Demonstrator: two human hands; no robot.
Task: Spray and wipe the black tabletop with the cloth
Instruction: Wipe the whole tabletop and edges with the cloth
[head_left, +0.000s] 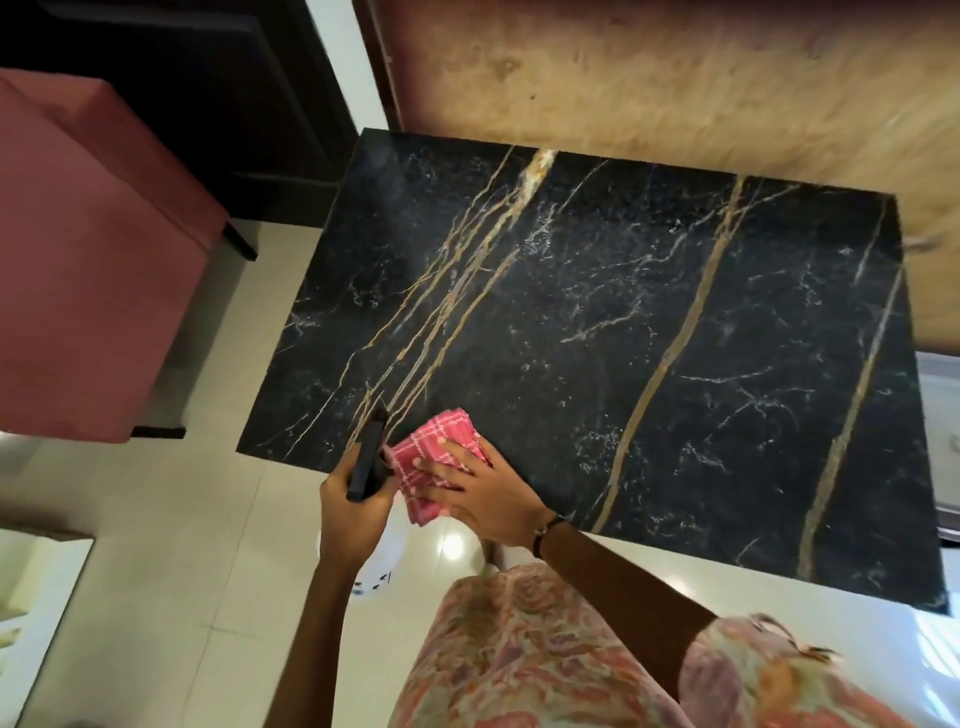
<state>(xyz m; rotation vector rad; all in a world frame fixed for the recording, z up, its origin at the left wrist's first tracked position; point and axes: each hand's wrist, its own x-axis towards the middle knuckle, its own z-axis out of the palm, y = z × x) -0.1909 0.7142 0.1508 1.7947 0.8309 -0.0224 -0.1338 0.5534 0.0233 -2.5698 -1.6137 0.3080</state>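
Black marble veined with gold tops the table (597, 322), which stands on a pale tiled floor (197, 545) against a tan textured wall (649, 88). At the table's near left corner lies a folded pink checked cloth (439, 441), partly overhanging the edge, with the right hand (483, 493) pressed on it, fingers spread flat. Just beside it, the left hand (353, 514) has its grip closed round a spray bottle (366, 462) with a dark head pointing over the table. A pink upholstered seat (88, 260) stands to the left, apart from the table.
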